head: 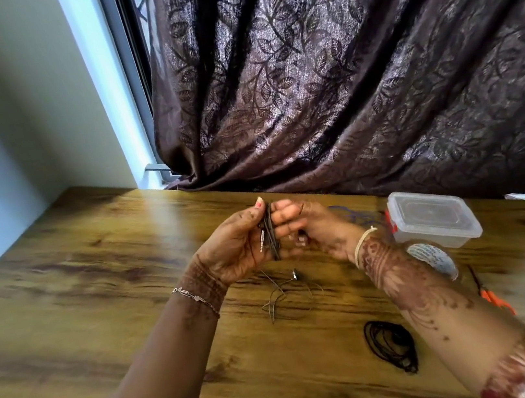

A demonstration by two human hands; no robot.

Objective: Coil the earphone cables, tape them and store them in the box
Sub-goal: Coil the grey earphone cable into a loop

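My left hand is raised above the wooden table with loops of a dark earphone cable wound round its fingers; the silver jack plug hangs by the palm. My right hand pinches a strand of that cable right beside the left fingers. The loose end of the cable with an earbud trails on the table below the hands. A second black earphone cable lies coiled on the table nearer me. A clear plastic box with its lid on stands at the right.
A roll of tape lies just in front of the box, partly behind my right forearm. Orange-handled scissors lie at the right. A blue cable shows behind my right hand. A dark patterned curtain hangs along the table's far edge.
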